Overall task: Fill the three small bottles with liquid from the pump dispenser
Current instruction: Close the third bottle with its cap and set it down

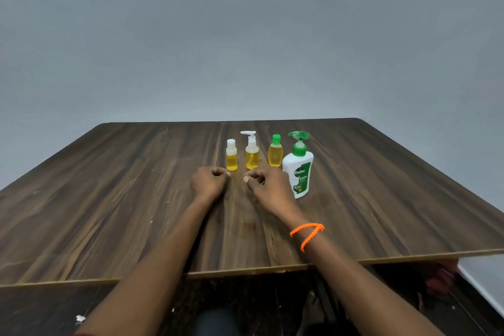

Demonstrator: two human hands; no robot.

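Four containers are lined up on the wooden table (109,199), nearer its far edge than its near one and about midway between its left and right edges. From the left, a small bottle with a white cap (231,155), a small bottle with a white pump (251,150) and a small bottle with a green cap (275,151) are seen upright, each holding yellow liquid well up its body. The three are set close together but apart. Just right of the green-capped bottle, the white dispenser (297,169) with a green pump and green label is placed upright, slightly nearer the near edge than the bottles.

Both hands are rested on the table just in front of the row, with the forearms stretched across the near edge. The left hand (208,183) is placed before the white-capped bottle; its fingers are curled in on themselves and nothing is held. The right hand (268,188) is placed before the pump bottle and the green-capped one, close beside the dispenser's left side; its fingers are likewise curled together around nothing. Whether the right hand touches the dispenser cannot be told. An orange band (307,233) is worn on the right wrist.
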